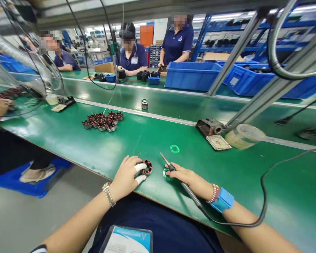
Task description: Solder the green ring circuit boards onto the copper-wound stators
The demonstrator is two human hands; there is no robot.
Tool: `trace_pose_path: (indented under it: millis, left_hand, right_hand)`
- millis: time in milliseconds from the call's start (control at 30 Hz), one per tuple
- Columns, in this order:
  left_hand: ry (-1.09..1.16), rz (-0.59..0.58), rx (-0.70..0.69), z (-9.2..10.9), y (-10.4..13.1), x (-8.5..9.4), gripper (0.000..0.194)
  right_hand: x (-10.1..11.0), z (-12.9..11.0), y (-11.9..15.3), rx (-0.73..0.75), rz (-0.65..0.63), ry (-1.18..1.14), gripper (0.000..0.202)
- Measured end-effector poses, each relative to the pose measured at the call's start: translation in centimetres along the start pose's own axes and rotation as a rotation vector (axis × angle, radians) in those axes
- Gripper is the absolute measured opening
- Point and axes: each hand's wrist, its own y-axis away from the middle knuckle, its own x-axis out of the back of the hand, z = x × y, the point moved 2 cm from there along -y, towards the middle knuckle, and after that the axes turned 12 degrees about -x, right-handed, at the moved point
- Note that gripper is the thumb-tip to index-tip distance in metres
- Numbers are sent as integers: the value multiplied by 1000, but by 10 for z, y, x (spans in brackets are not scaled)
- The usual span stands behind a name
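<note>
My left hand point(127, 175), with white covers on two fingers, is closed around a small round motor stator point(147, 168) with dark and copper-coloured windings at the table's near edge. To its right, my right hand point(183, 175) holds a soldering iron point(171, 166), its tip pointing up and left. Fingers of this hand also touch a green ring point(166, 175) lying on the green table. A second green ring point(174, 149) lies just beyond the iron's tip.
A cluster of stators point(102, 121) sits left of centre. At right are an iron stand point(209, 128), a sponge point(218, 142) and a round tub point(243, 136). The iron's cable point(264, 189) crosses the right side. A co-worker's hand point(0, 107) is far left.
</note>
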Motion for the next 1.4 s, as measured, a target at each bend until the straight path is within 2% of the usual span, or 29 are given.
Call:
trace_pose_path:
  millis: [67, 167, 200, 267, 367, 433, 567, 700, 900, 1000, 1100, 1167, 1233, 1300, 1400]
  left_hand:
    - [18, 71, 14, 7, 12, -1, 38]
    - [9, 171, 94, 0, 35, 1, 31]
    - [4, 140, 105, -4, 40, 2, 30]
    - [-19, 4, 95, -11, 42, 1, 40]
    - [-29, -214, 26, -16, 25, -2, 65]
    - [25, -307, -34, -17, 6, -5, 71]
    - [235, -408, -135, -23, -29, -7, 74]
    - [425, -456, -152, -29, -45, -6, 74]
    - [554, -371, -103, -19, -41, -10, 65]
    - [499, -324, -76, -16, -31, -10, 68]
    - [468, -336, -80, -12, -23, -8, 65]
    - [489, -325, -30, -7, -21, -7, 59]
    - [535, -260, 68, 0, -20, -7, 55]
    - [571, -185, 167, 9, -21, -9, 54]
    - [577, -126, 243, 23, -22, -14, 55]
  right_hand:
    - [4, 0, 18, -77, 91, -41, 21]
    - [2, -5, 33, -249, 287, -34, 19]
    - [-2, -9, 33, -309, 325, -19, 23]
    - [-12, -18, 26, -412, 342, 30, 39]
    - [-23, -31, 11, -499, 320, 92, 41]
    - [-25, -34, 7, -467, 293, 47, 36]
    - [-17, -30, 22, -328, 145, -133, 36]
    - [-10, -24, 42, -336, 99, -204, 32]
    - [-12, -27, 44, -348, 142, -223, 31]
    - [-12, -27, 44, -341, 139, -240, 31]
    - [-11, -26, 45, -338, 105, -257, 33]
    - [-11, -27, 45, -328, 82, -266, 34]
    - [-11, -30, 46, -304, 88, -274, 34]
    - [-11, -35, 46, -279, 154, -289, 32]
    - [-10, -43, 46, -320, 342, -298, 28]
